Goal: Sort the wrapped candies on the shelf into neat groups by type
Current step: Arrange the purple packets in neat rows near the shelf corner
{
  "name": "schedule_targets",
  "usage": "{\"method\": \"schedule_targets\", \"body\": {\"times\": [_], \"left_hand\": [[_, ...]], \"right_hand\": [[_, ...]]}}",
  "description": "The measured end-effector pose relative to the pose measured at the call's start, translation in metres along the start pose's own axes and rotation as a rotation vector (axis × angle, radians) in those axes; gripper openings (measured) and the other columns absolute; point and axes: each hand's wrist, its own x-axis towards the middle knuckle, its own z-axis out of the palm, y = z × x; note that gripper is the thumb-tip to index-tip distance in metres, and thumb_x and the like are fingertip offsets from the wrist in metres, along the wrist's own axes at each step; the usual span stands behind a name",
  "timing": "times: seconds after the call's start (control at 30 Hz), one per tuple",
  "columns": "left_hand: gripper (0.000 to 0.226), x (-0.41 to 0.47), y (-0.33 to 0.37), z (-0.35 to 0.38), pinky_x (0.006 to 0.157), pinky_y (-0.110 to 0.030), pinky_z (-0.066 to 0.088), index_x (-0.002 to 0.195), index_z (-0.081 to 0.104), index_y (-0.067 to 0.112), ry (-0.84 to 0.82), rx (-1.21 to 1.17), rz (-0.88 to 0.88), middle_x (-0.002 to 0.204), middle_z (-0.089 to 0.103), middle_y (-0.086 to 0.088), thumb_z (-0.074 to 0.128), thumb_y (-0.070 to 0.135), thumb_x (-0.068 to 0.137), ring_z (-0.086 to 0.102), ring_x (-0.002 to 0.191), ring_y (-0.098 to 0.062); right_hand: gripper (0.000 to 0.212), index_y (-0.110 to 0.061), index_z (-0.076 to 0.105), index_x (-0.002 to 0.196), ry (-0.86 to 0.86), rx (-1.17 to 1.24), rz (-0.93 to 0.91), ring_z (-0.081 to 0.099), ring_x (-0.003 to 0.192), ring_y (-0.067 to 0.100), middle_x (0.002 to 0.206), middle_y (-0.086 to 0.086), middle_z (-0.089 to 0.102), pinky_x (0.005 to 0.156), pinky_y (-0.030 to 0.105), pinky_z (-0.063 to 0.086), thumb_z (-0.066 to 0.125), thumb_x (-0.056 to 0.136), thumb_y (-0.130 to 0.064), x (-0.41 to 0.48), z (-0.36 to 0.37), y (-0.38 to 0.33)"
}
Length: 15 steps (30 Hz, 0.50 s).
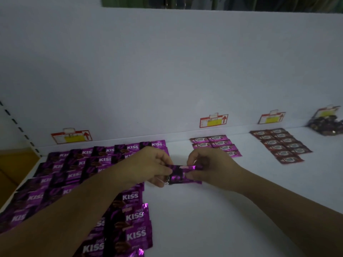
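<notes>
A: What's in the grip?
B: Both hands pinch 1 purple candy, the left hand at its left end and the right hand at its right, over the white shelf.
A: And around it?
B: Rows of KISS packets lie left, Choco packets behind the right hand, red packets farther right.

Purple KISS candy held level above white shelf — purple rows left
</notes>
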Motion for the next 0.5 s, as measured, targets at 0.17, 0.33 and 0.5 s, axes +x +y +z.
{"method": "schedule_targets", "body": {"times": [0.17, 0.33, 0.5], "left_hand": [[0.007, -0.009, -0.005, -0.01, 0.053, -0.024, 0.053, 0.091, 0.061, 0.004, 0.068, -0.14, 0.048, 0.076, 0.073, -0.009, 0.061, 0.001, 0.085, 0.069, 0.066, -0.019], [0.011, -0.013, -0.009, -0.014, 0.051, -0.024, 0.053, 0.094, 0.063, 0.006, 0.166, -0.237, 0.077, 0.077, 0.073, -0.01, 0.063, 0.003, 0.084, 0.07, 0.068, -0.022], [0.048, -0.018, -0.009, -0.018, 0.065, -0.031, 0.057, 0.103, 0.064, 0.003, 0.104, -0.489, -0.079, 0.095, 0.071, -0.018, 0.064, 0.041, 0.074, 0.07, 0.087, -0.031]], "right_hand": [[0.026, -0.032, 0.068, 0.082, -0.087, 0.36, 0.087, 0.07, 0.078, 0.022, 0.088, -0.001, 0.073, 0.069, 0.032, 0.058, 0.073, 0.077, -0.007, 0.009, 0.004, -0.01], [0.023, -0.014, 0.063, 0.087, -0.03, 0.537, 0.171, 0.07, 0.076, 0.024, 0.083, 0.009, 0.073, 0.063, 0.028, 0.057, 0.073, 0.074, 0.001, 0.018, 0.01, -0.015], [0.025, -0.022, 0.062, 0.069, 0.176, 0.269, -0.034, 0.068, 0.072, 0.009, 0.075, -0.005, 0.071, 0.065, 0.018, 0.051, 0.077, 0.071, -0.001, 0.02, 0.017, -0.012]]}}
